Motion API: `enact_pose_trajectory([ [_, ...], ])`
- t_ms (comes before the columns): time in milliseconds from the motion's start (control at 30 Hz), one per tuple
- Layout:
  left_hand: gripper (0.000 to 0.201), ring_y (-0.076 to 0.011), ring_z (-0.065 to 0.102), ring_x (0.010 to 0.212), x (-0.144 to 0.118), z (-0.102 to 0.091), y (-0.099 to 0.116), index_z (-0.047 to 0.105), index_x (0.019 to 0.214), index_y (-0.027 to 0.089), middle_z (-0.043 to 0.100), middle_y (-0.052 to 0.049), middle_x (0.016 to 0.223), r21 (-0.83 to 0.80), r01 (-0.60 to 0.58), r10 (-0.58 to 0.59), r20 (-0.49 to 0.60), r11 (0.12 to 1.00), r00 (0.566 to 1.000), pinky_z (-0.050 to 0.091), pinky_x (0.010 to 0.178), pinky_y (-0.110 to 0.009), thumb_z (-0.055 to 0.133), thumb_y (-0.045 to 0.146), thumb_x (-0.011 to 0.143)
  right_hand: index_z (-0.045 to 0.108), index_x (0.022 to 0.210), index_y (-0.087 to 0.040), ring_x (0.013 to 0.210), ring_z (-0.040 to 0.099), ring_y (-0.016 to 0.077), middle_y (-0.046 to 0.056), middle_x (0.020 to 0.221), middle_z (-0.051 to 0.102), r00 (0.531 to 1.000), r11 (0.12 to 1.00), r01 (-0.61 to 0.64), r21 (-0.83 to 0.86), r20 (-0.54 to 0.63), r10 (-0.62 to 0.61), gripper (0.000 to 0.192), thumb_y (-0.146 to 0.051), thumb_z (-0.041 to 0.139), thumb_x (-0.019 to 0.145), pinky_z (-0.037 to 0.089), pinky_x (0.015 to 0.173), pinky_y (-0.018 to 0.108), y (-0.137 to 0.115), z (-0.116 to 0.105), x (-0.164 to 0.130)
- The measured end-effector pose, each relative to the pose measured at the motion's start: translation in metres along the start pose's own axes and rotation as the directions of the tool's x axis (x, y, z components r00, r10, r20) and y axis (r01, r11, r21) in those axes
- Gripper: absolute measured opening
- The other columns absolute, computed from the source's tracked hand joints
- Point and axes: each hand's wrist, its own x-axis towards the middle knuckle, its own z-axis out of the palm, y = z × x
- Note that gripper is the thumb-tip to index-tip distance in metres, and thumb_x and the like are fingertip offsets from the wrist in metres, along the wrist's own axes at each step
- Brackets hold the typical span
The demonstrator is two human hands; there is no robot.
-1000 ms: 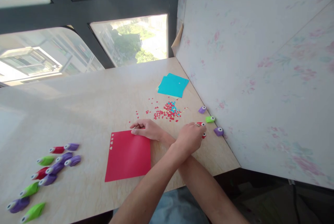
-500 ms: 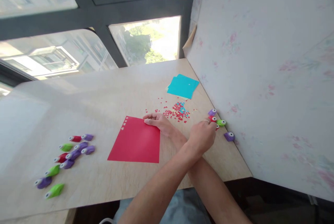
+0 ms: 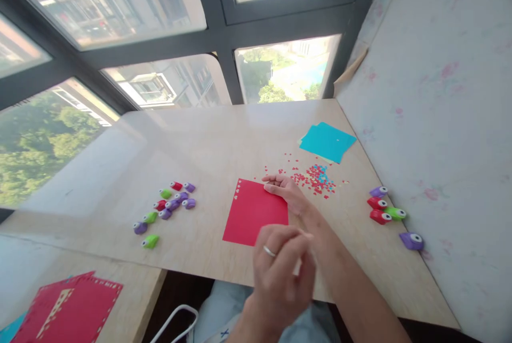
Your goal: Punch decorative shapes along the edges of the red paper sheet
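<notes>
1. Right hand [image 3: 285,191] pinches red paper sheet [image 3: 255,212] by far edge, mid-table [image 3: 200,145].
2. Left hand [image 3: 282,273] blurred, fingers curled, near side; can't tell if holding anything.
3. Craft punches [image 3: 173,205] left and right.

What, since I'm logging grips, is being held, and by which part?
The red sheet, by its far edge near the right corner, in the right hand. The left hand is blurred; whether it holds anything cannot be told.

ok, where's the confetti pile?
Head view, right of centre: the confetti pile lies on the table, just right of the right hand and on the near side of the blue paper.
</notes>
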Motion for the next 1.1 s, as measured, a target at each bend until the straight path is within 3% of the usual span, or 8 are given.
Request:
enact_pose_trajectory([
  [100,0.026,-0.0197,0.06,0.1,-0.002,-0.041,-0.032,0.063,0.111,0.019,0.064,-0.01,0.106,0.276,0.25,-0.201,-0.192,0.928,0.961,0.052,0.087,-0.036,0.061,0.016,0.086,0.068,0.102,-0.019,0.069,0.063,0.0133,0.002,0.082,0.068,1.0,1.0,-0.02,0.015,0.017,0.02,0.04,-0.037,0.083,0.07,0.05,0.063,0.025,0.006,-0.003,0.001],
  [167,0.037,-0.0257,0.058,0.108,-0.005,-0.06,-0.055,0.061,0.116,0.017,0.063,-0.013,0.116,0.293,0.478,-0.427,-0.221,0.828,0.876,0.051,0.091,-0.044,0.066,0.033,0.083,0.069,0.104,-0.018,0.068,0.064,0.013,0.002,0.082,0.068,1.0,1.0,-0.02,0.001,0.02,0.02,0.042,-0.036,0.083,0.069,0.05,0.062,0.024,0.007,-0.003,0.001],
  [233,0.051,-0.026,0.063,0.099,-0.011,-0.07,-0.073,0.06,0.119,0.016,0.066,-0.014,0.113,0.12,0.697,-0.679,-0.158,0.707,0.717,0.055,0.082,-0.042,0.069,0.046,0.078,0.068,0.105,-0.019,0.068,0.064,0.0129,0.002,0.081,0.067,0.999,1.0,-0.025,-0.007,0.021,0.025,0.043,-0.036,0.084,0.069,0.05,0.06,0.023,0.006,-0.003,-0.001],
  [300,0.056,-0.0249,0.068,0.087,-0.017,-0.073,-0.084,0.064,0.112,0.013,0.07,-0.013,0.1,-0.131,0.836,-0.842,0.014,0.533,0.539,0.057,0.072,-0.037,0.072,0.052,0.073,0.068,0.104,-0.019,0.066,0.063,0.0126,0.001,0.079,0.066,0.999,1.0,-0.029,-0.012,0.015,0.029,0.042,-0.035,0.084,0.068,0.049,0.058,0.022,0.004,-0.002,-0.003],
  [367,0.052,-0.0237,0.069,0.081,-0.023,-0.069,-0.09,0.068,0.099,0.012,0.072,-0.011,0.088,-0.312,0.868,-0.885,0.138,0.387,0.444,0.058,0.068,-0.033,0.075,0.053,0.069,0.068,0.102,-0.019,0.065,0.063,0.0126,0.001,0.078,0.066,1.0,0.999,-0.029,-0.018,0.008,0.029,0.041,-0.034,0.085,0.068,0.049,0.057,0.022,0.004,-0.001,-0.005],
  [667,0.047,-0.0179,0.068,0.077,-0.03,-0.06,-0.101,0.068,0.091,0.013,0.072,-0.008,0.084,-0.591,0.752,-0.939,-0.027,0.292,0.343,0.055,0.065,-0.023,0.081,0.05,0.064,0.066,0.114,-0.021,0.103,0.067,0.0262,0.012,0.119,0.068,0.996,0.998,0.017,0.059,0.087,-0.022,0.044,-0.041,0.078,0.076,0.055,0.085,0.038,0.003,0.006,-0.009],
  [967,0.049,-0.0172,0.065,0.072,-0.041,-0.067,-0.129,0.067,0.088,0.012,0.07,-0.007,0.081,-0.522,0.797,-0.935,-0.003,0.303,0.354,0.052,0.062,-0.024,0.076,0.055,0.066,0.071,0.103,-0.017,0.082,0.07,0.0226,0.01,0.097,0.074,0.994,0.956,-0.104,-0.276,0.014,0.112,0.042,-0.048,0.076,0.075,0.055,0.07,0.032,0.008,0.003,-0.008],
  [1100,0.047,-0.0159,0.062,0.071,-0.048,-0.093,-0.144,0.066,0.093,0.012,0.067,-0.006,0.078,-0.3,0.835,-0.885,-0.213,0.462,0.413,0.049,0.059,-0.023,0.068,0.054,0.073,0.071,0.096,-0.018,0.08,0.069,0.0241,0.008,0.091,0.074,0.999,0.885,-0.035,-0.463,-0.018,0.03,0.037,-0.05,0.07,0.078,0.054,0.069,0.033,0.011,0.003,-0.009],
])
